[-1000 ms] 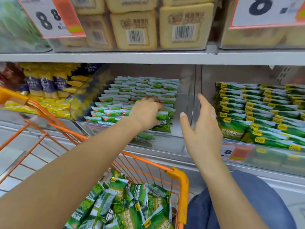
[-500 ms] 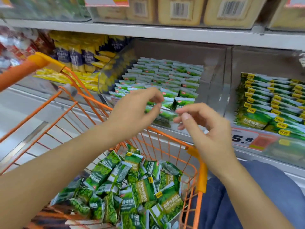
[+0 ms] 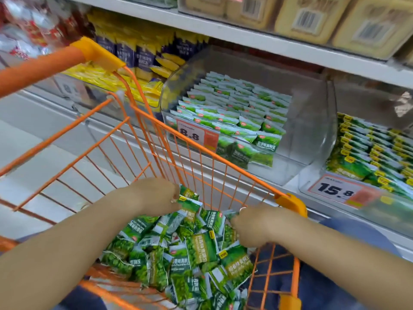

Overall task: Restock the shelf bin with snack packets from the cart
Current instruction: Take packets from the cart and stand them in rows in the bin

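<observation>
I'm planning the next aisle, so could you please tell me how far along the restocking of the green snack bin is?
Done: the clear shelf bin behind the 8.8 price tag already holds neat rows of green packets, with bare space at its right. In hand: the left hand and right hand are both down in the orange cart, gripping packets. Left: a large loose pile of green snack packets waits in the cart.

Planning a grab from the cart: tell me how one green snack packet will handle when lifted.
A green snack packet probably flexes rather than holds shape: those heaped in the cart lie crumpled. Likely light, being small. Its glossy film may be slippery.
</observation>
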{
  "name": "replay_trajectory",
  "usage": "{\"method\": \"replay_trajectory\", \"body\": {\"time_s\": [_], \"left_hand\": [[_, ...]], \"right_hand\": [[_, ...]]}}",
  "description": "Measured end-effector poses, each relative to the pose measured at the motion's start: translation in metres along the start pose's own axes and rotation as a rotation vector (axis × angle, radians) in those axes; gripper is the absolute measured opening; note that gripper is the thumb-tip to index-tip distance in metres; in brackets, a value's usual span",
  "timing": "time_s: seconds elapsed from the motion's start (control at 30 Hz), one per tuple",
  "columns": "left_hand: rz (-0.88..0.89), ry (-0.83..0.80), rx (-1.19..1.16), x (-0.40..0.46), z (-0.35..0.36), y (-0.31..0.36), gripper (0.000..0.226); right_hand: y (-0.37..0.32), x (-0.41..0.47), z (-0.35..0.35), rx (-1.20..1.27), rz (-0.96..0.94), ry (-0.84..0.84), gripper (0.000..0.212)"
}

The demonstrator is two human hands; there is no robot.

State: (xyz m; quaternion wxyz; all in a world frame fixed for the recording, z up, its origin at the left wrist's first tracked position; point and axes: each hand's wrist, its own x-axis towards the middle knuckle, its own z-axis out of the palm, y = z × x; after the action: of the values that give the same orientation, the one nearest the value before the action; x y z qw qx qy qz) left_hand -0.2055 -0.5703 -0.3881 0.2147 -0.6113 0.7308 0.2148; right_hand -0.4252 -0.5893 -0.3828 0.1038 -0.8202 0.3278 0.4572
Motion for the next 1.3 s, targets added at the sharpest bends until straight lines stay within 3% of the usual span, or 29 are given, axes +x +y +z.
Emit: {"method": "replay_trajectory", "body": {"time_s": [0.13,0.2,0.3,0.43,0.5,0.57,0.63,0.7,0.83,0.93,1.0,1.03,1.13,1.23,1.3], "left_hand": [[0.04,-0.05,-0.001,0.003,0.003,0.008,0.046],[0.051,-0.069,-0.001,0.003,0.004,0.009,0.048],[0.054,-0.074,-0.024,-0.002,0.001,0.01,0.048],[0.019,0.072,-0.055,-0.006,-0.003,0.004,0.035],[-0.006,0.127,-0.164,-0.006,-0.003,0.0,0.031],[-0.04,0.103,-0.464,-0.007,-0.007,-0.002,0.04],[-0.103,-0.001,-0.906,-0.011,-0.015,0.004,0.046],[-0.111,-0.081,-1.144,-0.018,-0.024,0.008,0.046],[-0.035,0.044,-1.275,-0.027,-0.032,0.001,0.041],[0.039,0.132,-1.284,-0.034,-0.039,-0.007,0.053],[0.133,0.181,-1.276,-0.037,-0.042,-0.007,0.059],[0.177,0.209,-1.26,-0.038,-0.042,-0.005,0.056],[0.307,0.297,-1.265,-0.04,-0.04,0.005,0.013],[0.371,0.378,-1.275,-0.039,-0.047,0.015,0.025],[0.342,0.533,-1.204,-0.033,-0.058,0.024,0.026]], "right_hand": [[-0.005,0.008,0.001,-0.017,-0.005,-0.185,0.039],[-0.008,0.008,-0.002,-0.048,-0.02,-0.214,0.025],[-0.009,0.006,-0.006,-0.018,-0.05,-0.221,0.032],[0.0,0.002,-0.009,0.234,-0.119,-0.038,0.016],[0.004,-0.009,-0.016,0.513,-0.169,0.024,0.025],[0.002,-0.02,-0.026,0.705,-0.246,0.134,0.047],[-0.006,-0.029,-0.034,0.704,-0.297,0.338,0.053],[-0.014,-0.032,-0.037,0.734,-0.348,0.474,0.054],[-0.012,-0.042,-0.04,1.044,-0.523,0.524,0.029],[-0.005,-0.051,-0.044,1.267,-0.499,0.853,0.018],[0.001,-0.054,-0.046,1.24,-0.376,1.055,0.016],[0.003,-0.054,-0.047,1.199,-0.31,1.073,0.027],[0.002,-0.053,-0.052,1.102,-0.214,0.925,0.047],[0.002,-0.048,-0.055,1.056,-0.179,0.894,0.044],[0.008,-0.049,-0.059,1.026,-0.152,0.934,0.025]]}}
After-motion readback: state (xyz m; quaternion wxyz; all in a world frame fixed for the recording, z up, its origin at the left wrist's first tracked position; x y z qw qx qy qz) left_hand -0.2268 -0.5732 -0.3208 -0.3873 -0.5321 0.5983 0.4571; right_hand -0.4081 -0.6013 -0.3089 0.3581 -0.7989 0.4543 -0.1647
